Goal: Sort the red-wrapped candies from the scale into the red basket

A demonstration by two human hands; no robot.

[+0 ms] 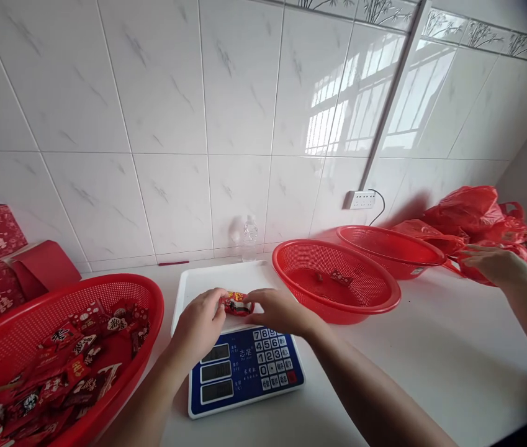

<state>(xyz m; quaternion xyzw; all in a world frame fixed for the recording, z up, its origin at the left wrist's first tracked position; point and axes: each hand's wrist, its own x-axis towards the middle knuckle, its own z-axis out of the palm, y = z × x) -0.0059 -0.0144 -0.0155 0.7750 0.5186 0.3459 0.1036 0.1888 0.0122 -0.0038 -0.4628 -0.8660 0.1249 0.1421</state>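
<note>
White marbled tile wall (pixel 170 81) behind, window light reflected in it; white worktop (pixel 412 360) below. Digital scale (pixel 244 366) at centre, keypad facing the wearer, displays too dim to read. Red wrapped packet (pixel 238 305) located at the front of the scale's white pan (pixel 216 277), between the two hands; whether it rests on the pan or is held just above, cannot tell. Left hand (pixel 200 320): fingers narrow, pinching the packet's left end. Right hand (pixel 279 310): fingers curled onto its right end. Step in hand, by judgement: two-handed handling of one packet at the pan. Next move, by judgement, calls for an even hold at both ends, wrists clear of the keypad. Left: perforated red basket (pixel 12 323) with many small wrapped sweets (pixel 58 372). Right, close by the pan: second red basket (pixel 328 311), few pieces inside; third red basket (pixel 407 245) behind it. Clear plastic bottle (pixel 250 234) upright near the wall. Far right: co-worker's hand (pixel 491 264) at red plastic bags (pixel 463 208)
</note>
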